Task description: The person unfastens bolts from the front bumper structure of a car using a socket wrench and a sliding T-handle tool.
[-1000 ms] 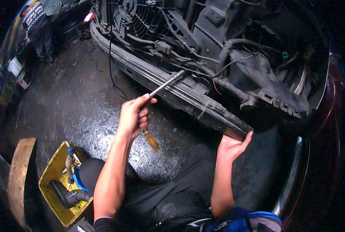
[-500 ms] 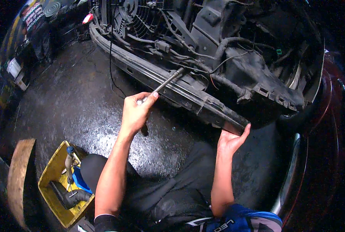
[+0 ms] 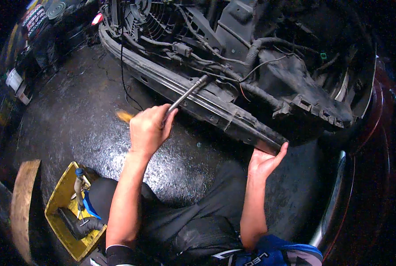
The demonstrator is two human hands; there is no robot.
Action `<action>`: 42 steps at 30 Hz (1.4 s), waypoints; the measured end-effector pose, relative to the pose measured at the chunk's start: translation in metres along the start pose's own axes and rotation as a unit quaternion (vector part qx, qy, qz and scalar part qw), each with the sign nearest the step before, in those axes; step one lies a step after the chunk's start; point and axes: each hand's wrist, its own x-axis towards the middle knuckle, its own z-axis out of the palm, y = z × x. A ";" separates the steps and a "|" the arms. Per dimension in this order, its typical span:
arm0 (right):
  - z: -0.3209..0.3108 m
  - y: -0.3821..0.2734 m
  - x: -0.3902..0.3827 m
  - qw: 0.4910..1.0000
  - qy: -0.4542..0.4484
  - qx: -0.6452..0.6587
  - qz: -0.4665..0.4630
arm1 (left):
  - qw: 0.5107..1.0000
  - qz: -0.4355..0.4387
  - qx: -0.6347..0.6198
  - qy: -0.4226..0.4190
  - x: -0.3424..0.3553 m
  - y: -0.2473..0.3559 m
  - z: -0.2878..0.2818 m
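Observation:
My left hand is closed around a metal socket tool, a straight bar with a wider socket end. The tool slants up and to the right across the dark bumper beam, its tip at the beam's upper edge beside the cables. A blurred yellow-orange thing shows just left of my left hand; I cannot make out its kind. At the beam's right end, my right hand grips from below, thumb up along the end and the other fingers hidden underneath.
Behind the beam are a wiring harness, a fan shroud and a black plastic liner. A yellow crate with hoses stands at lower left, next to a curved board. A dark red car panel is at right.
My left hand has turned over and shifted slightly left and down, and the socket tool's lower part with it. The yellow-orange blur has appeared. My right hand keeps its grip.

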 end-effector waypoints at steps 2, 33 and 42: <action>0.000 0.002 -0.001 1.000 0.005 -0.002 0.003 | 0.955 -0.232 -0.177 -0.050 -0.003 0.010 0.004; -0.002 -0.003 -0.003 0.999 -0.015 0.010 0.027 | 0.971 -0.210 -0.113 -0.016 -0.006 0.013 0.008; -0.004 -0.003 -0.003 0.999 -0.025 0.008 0.024 | 0.720 -0.501 -0.464 -0.119 0.003 0.015 -0.004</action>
